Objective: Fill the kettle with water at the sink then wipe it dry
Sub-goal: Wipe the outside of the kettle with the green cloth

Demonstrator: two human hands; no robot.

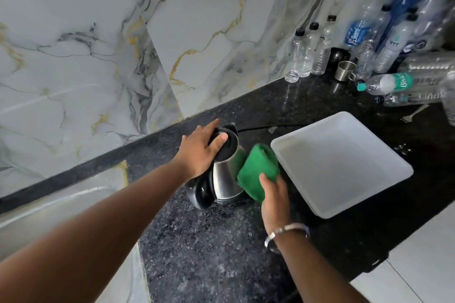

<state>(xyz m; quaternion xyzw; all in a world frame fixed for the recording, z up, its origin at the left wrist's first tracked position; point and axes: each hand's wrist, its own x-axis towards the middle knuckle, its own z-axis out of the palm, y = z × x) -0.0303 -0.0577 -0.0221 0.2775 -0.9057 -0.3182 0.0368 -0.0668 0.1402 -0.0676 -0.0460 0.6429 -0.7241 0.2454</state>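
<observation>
A steel kettle (225, 176) with a black lid and black handle stands upright on the dark granite counter (209, 248). My left hand (200, 149) lies flat on its lid, fingers spread over the top. My right hand (274, 200) grips a folded green cloth (258, 171) and presses it against the kettle's right side. The kettle's handle faces me at the lower left. The steel sink (49, 216) shows at the lower left edge, partly hidden by my left forearm.
A white plastic tray (344, 162) sits right of the kettle. Several plastic bottles (369, 37) crowd the back right corner, some lying down, with a steel cup (346, 71) and a fork (413, 113). A black cord (256, 127) runs behind the kettle. Marble wall behind.
</observation>
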